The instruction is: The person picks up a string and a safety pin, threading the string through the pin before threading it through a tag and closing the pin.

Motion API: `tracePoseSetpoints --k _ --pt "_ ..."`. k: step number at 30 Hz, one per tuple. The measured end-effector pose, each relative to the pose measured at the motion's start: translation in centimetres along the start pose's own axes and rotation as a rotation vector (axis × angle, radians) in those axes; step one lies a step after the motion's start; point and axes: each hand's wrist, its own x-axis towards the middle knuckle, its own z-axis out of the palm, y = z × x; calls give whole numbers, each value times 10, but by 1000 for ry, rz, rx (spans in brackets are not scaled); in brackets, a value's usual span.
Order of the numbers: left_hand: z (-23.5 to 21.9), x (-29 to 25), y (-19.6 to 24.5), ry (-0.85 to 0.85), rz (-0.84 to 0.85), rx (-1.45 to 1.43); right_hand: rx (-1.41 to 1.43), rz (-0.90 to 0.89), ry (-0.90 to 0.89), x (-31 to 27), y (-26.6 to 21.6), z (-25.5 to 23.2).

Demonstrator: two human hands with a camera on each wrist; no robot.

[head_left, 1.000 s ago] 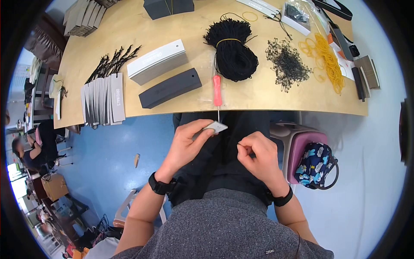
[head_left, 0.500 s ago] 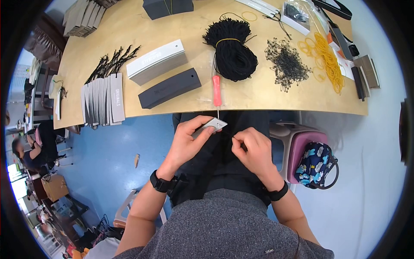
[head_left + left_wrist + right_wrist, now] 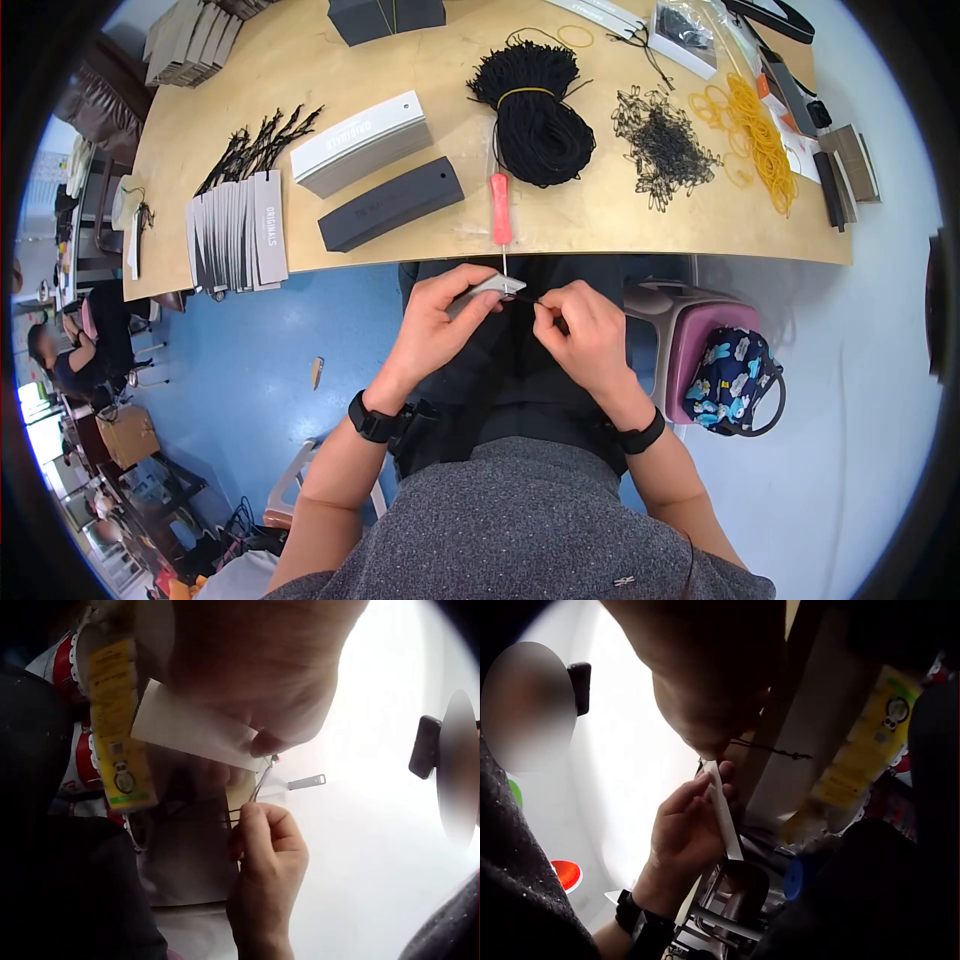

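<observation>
In the head view my left hand (image 3: 440, 312) grips a pale grey hang tag (image 3: 512, 284) between thumb and fingers, just off the table's front edge. A hook tool with a pink-red handle (image 3: 501, 210) lies on the table, its thin metal shaft reaching over the edge to the tag's end. My right hand (image 3: 588, 335) pinches a thin black cord (image 3: 528, 299) that runs to that same end. The left wrist view shows the tag (image 3: 187, 724) from its other side. In the right wrist view the cord's knotted tail (image 3: 780, 751) hangs from my right hand.
On the table (image 3: 590, 225) lie strung tags (image 3: 240, 235), a white tag stack (image 3: 360, 145), a dark tag stack (image 3: 392, 205), a black cord bundle (image 3: 545, 135), safety pins (image 3: 662, 148) and yellow rubber bands (image 3: 765, 150). A flowered bag (image 3: 730, 380) rests on a stool at the right.
My right hand has moved left and up toward the tag, bringing the cord to the tag's end. The tag has tilted a little in my left hand, which stays almost in place.
</observation>
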Motion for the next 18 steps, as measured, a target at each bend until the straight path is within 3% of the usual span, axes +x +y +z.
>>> tracePoseSetpoints --k 5,8,14,18 --pt "-3 -6 -4 56 175 137 216 183 -124 -5 -18 -3" --pt "-6 -9 10 -56 251 268 507 458 -311 1 -33 -14" --pt "-7 -25 20 -14 128 196 701 524 -541 17 -36 -32" --pt "-11 -27 39 13 91 181 790 610 -362 30 -32 -41"
